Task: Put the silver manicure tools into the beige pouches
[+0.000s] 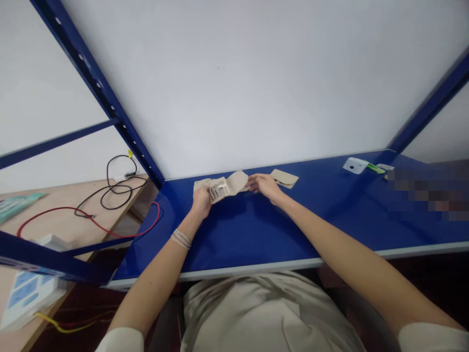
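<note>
My left hand [202,201] is closed on the left end of a small beige folding kit [220,191]. The kit lies opened out, and slim dark and silvery pieces show in a row inside it. Its rounded flap [238,181] points to the right and stands up a little. At the flap's edge is my right hand [266,187], with its fingers stretched and slightly apart. I cannot tell whether they touch the flap. Just behind my right hand lies a flat beige folded pouch [285,178] with a curved flap. More beige material shows behind my left hand.
The blue tabletop [242,239] ends at a pale wall, between blue metal posts [98,83]. On the right lie a white camera-like item [354,166] and a green item [375,167]. To the left, a wooden table [106,215] holds a black cable, a red cable [62,208] and a power strip [31,296].
</note>
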`<state>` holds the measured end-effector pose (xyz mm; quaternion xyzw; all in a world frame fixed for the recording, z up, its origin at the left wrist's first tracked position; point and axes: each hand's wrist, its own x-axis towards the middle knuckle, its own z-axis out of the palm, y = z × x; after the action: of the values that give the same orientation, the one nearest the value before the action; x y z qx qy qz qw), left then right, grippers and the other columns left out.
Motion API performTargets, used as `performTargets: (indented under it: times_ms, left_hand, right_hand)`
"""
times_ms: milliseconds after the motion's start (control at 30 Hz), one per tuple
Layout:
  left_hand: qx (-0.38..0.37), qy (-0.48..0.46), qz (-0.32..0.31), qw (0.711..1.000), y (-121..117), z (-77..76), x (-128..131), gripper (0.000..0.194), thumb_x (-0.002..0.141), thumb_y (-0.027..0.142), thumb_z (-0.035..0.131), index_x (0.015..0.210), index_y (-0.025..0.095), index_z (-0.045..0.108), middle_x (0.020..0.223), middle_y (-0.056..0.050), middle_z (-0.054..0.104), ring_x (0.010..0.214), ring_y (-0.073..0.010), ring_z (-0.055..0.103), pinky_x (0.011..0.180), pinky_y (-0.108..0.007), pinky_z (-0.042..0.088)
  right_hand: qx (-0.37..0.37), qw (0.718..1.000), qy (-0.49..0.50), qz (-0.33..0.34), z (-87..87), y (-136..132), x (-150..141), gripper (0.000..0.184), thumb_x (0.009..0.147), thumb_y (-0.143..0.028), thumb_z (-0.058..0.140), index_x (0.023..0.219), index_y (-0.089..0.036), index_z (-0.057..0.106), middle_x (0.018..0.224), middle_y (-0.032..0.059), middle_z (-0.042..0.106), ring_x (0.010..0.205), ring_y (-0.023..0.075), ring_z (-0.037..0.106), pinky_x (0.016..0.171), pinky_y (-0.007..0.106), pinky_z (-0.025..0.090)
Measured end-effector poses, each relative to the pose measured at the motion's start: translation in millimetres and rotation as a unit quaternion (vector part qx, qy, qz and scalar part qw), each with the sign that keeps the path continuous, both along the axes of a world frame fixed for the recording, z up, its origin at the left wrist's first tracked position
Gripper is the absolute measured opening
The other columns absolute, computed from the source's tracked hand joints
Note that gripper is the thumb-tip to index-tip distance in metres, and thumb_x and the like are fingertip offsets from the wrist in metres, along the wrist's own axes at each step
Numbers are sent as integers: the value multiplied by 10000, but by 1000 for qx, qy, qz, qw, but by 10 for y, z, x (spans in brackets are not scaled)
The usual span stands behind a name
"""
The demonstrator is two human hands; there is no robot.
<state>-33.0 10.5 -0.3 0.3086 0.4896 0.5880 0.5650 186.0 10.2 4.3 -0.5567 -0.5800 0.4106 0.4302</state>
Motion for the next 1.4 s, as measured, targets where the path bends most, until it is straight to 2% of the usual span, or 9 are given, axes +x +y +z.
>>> performTargets:
  times_ms: [133, 233, 400, 567, 667, 800, 933, 1200, 1400]
  left_hand:
    - [22, -108, 31, 993, 29, 71, -92, 271, 781, 145, 452, 1003, 75, 592, 777, -80, 680, 666, -181, 664, 649, -300, 569]
    - [33, -153, 14, 988, 47, 89, -130, 256, 810, 167, 405, 941, 71, 603, 732, -88, 653, 667, -191, 660, 683, -323, 574]
    - [39, -198, 31, 979, 100, 82, -161, 200, 797, 148, 424, 897, 95, 589, 742, -82, 629, 694, -203, 651, 749, -387, 568]
    - [45, -211, 19, 976, 124, 95, -182, 163, 793, 124, 424, 848, 104, 577, 753, -81, 622, 735, -198, 647, 792, -385, 560]
    - [44, -198, 16, 979, 129, 96, -192, 169, 799, 120, 422, 834, 89, 585, 738, -86, 619, 732, -193, 644, 797, -374, 559]
    - [53, -200, 11, 978, 153, 74, -209, 185, 805, 127, 420, 851, 79, 592, 762, -104, 637, 751, -201, 648, 788, -373, 563]
    - [65, -201, -2, 977, 176, 53, -224, 226, 823, 148, 402, 892, 67, 601, 821, -127, 661, 771, -212, 656, 785, -381, 568]
    - [61, -196, -18, 978, 137, 81, -210, 261, 819, 158, 399, 936, 60, 610, 880, -158, 674, 849, -235, 663, 802, -389, 564]
    - [54, -158, -52, 985, 146, 44, -215, 274, 838, 184, 390, 950, 60, 607, 885, -154, 682, 855, -232, 665, 821, -390, 556]
  right_hand:
    - [107, 956, -267, 62, -123, -17, -30, 299, 743, -214, 620, 1031, -185, 694, 1111, 108, 627, 899, 214, 590, 860, 333, 445]
    - [167, 913, -370, 38, -193, -33, -87, 417, 734, -333, 685, 1132, -213, 654, 1205, 132, 541, 1053, 305, 505, 920, 441, 396]
    - [261, 869, -418, 47, -235, 2, -156, 276, 870, -283, 535, 1102, -235, 678, 1274, 111, 528, 1086, 298, 477, 885, 433, 364]
    - [263, 862, -418, 112, -180, 26, -121, 298, 932, -191, 413, 907, -196, 709, 1162, 86, 627, 1000, 228, 539, 864, 382, 349]
    - [269, 857, -408, 165, -157, 22, -71, 221, 912, -251, 491, 1018, -203, 680, 1221, 77, 614, 1032, 231, 545, 887, 383, 347]
    - [305, 836, -438, 126, -181, 36, -49, 348, 874, -212, 536, 1216, -186, 595, 1329, 114, 548, 1143, 275, 493, 939, 417, 315]
    - [320, 814, -473, 108, -211, 56, -85, 348, 874, -107, 435, 1157, -164, 629, 1311, 130, 562, 1137, 277, 504, 930, 420, 300]
    - [300, 841, -436, 113, -188, 78, -87, 319, 924, -130, 367, 970, -165, 682, 1070, 106, 687, 967, 231, 572, 890, 384, 324]
    - [203, 893, -319, 244, -28, -30, -11, 248, 823, -89, 472, 902, -143, 701, 959, 79, 704, 833, 174, 614, 771, 263, 429]
